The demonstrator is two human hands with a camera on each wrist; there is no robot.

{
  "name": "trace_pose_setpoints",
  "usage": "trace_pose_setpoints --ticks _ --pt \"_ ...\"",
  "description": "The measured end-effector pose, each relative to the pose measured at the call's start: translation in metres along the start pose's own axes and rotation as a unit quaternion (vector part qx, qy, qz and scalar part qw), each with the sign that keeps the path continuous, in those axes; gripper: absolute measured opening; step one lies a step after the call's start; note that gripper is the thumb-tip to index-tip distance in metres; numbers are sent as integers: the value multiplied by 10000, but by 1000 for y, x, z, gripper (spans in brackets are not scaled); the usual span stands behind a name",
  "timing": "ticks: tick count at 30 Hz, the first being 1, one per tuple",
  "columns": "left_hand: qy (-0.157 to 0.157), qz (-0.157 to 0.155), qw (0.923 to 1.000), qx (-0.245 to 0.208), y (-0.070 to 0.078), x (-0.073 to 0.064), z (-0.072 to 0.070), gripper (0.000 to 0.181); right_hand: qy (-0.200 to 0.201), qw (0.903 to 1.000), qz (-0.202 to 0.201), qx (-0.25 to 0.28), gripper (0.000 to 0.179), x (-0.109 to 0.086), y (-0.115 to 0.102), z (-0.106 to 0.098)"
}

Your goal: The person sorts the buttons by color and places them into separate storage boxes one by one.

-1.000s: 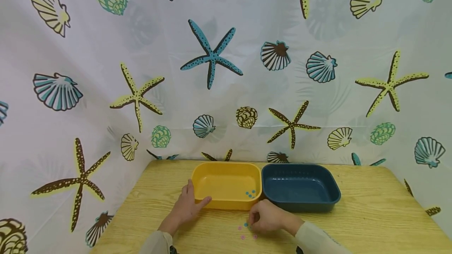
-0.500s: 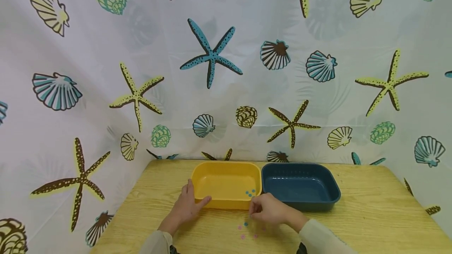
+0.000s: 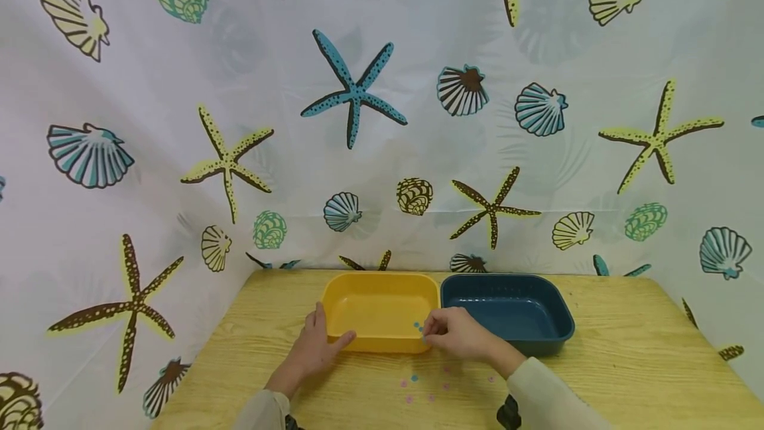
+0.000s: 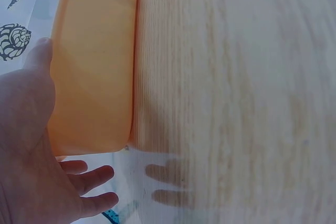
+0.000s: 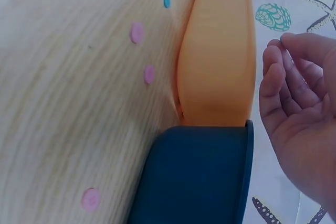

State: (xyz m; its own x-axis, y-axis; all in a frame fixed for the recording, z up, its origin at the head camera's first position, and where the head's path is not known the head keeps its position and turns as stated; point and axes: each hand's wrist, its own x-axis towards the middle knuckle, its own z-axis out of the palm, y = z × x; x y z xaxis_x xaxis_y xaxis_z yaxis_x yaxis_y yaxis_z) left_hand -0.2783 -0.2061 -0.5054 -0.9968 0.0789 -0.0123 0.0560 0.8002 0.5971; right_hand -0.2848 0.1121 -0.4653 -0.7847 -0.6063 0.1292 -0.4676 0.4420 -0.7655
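My left hand rests at the near left corner of the yellow tray, thumb along the front wall and fingers fairly straight by the left end. In the left wrist view the fingers are spread past the tray's end. Over the yellow tray's near right corner, my right hand pinches a small blue button between thumb and fingertips. A couple of blue buttons show inside that tray, partly behind the hand. In the right wrist view the right hand is level with the rim, its other fingers curled.
A dark blue tray stands against the yellow tray's right side. On the wooden table in front lie one blue button and several pink buttons. A shell-and-starfish curtain hangs behind and at both sides.
My right hand has risen from the buttons on the table to the yellow tray's near right corner, carrying a blue button. Pink buttons it covered now show. The left hand stays at the tray.
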Motion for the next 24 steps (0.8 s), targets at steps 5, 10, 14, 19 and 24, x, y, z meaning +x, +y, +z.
trace_pose_setpoints --ticks 5,10,14,19,24 --pt "-7 -5 10000 -16 0 0 -1 108 187 9997 128 -16 5 5 2 -3" --pt "-21 56 10000 -26 1 -1 -2 109 289 9994 201 -47 9 10 4 -4" --pt "4 151 9999 -16 2 -1 -2 107 290 9993 242 44 10 15 3 -4" --pt "28 210 9998 -7 2 -1 -1 106 274 9991 278 150 10 21 3 -3" --pt "38 201 9998 24 1 0 0 106 297 9987 319 250 10 26 3 -2"
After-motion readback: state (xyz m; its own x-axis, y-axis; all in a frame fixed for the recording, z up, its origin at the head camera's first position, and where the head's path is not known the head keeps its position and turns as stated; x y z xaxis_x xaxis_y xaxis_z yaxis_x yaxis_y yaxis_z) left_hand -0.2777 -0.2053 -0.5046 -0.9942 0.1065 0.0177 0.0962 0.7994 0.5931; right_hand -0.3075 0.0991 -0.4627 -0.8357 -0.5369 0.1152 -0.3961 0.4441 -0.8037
